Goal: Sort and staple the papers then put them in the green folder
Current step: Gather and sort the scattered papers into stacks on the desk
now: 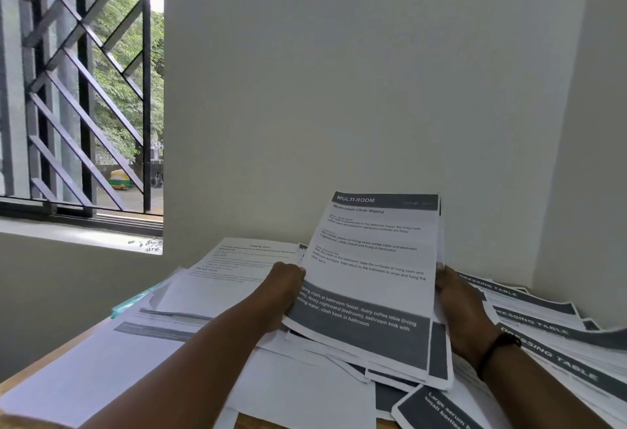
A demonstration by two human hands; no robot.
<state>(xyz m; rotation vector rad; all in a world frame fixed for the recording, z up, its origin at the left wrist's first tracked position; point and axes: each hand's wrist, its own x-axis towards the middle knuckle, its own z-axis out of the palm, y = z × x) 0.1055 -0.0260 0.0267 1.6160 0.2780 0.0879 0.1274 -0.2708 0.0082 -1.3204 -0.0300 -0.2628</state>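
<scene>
The left hand point(283, 287) grips the left edge of a sheaf of papers point(369, 279), its thumb curled over the front sheet. The right hand point(463, 313) holds the opposite edge, fingers wrapped behind the sheets, with a dark band point(497, 349) at its wrist. Between the two hands the sheaf stands tilted up off the counter point(20, 379), its top sheet headed "MULTI-ROOM" and several more sheets showing unevenly behind it at the bottom and right edges.

Below and around both hands, loose sheets point(305, 391) lie scattered and overlapping on the counter. Just beyond the right hand is a fanned pile headed "DRESSING TABLE" point(536, 308). Out past the left hand, a green folder point(135, 301) shows only as a teal edge sticking out from under white sheets. Farther left of that hand is a barred window point(81, 89), and a plain wall point(339, 72) rises behind the counter.
</scene>
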